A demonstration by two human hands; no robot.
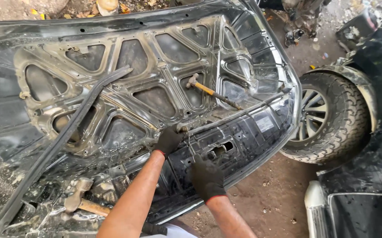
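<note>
Upturned car hood (125,79), filling the frame's left — our gloved left hand (170,139) clenches a long metal bar (235,115) at centre for prying; right hand (207,178) presses flat below, steadying the panel. Hammer (211,92) rests above.

Running off left and bottom edges: car hood (125,83). Hiding under left hand (170,139): near end of long rod (235,115). Getting cropped at right edge: dark car body (378,145), partly covering wheel (332,119).

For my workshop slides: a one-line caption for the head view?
Gloved hands, left and right, on an upturned car hood, hammer nearby.
</note>
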